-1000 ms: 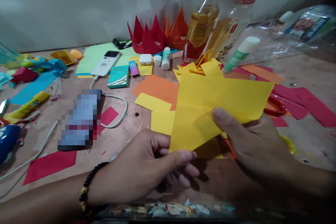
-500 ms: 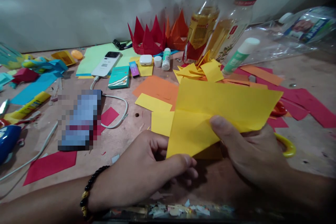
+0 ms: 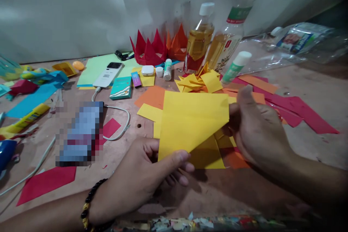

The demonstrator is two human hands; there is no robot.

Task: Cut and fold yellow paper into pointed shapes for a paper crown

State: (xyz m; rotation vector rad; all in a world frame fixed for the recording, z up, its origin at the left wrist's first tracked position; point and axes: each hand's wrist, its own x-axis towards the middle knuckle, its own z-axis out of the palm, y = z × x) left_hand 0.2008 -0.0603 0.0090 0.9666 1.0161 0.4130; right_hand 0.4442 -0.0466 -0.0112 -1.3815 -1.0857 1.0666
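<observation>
A sheet of yellow paper [image 3: 194,116] is held up over the table, its lower right edge running at a slant. My left hand [image 3: 160,168], a black-and-gold bead bracelet on its wrist, pinches the sheet's lower left corner between thumb and fingers. At the sheet's right edge is my right hand [image 3: 261,127], thumb raised off the paper and apart from the fingers. Its fingertips are partly hidden behind that edge. More yellow and orange paper pieces lie beneath the sheet.
Behind stand red [image 3: 149,52] and orange [image 3: 177,45] paper crowns, two drink bottles [image 3: 199,40] and a glue stick [image 3: 236,67]. A pile of folded yellow paper [image 3: 194,82] sits before them. Leftward lie a phone [image 3: 81,130] on a white cable and a red paper piece [image 3: 47,185].
The thumb of my right hand has come off the sheet and lifted. The sheet's right part no longer extends as far right. My left hand keeps its pinch, and the view has shifted slightly.
</observation>
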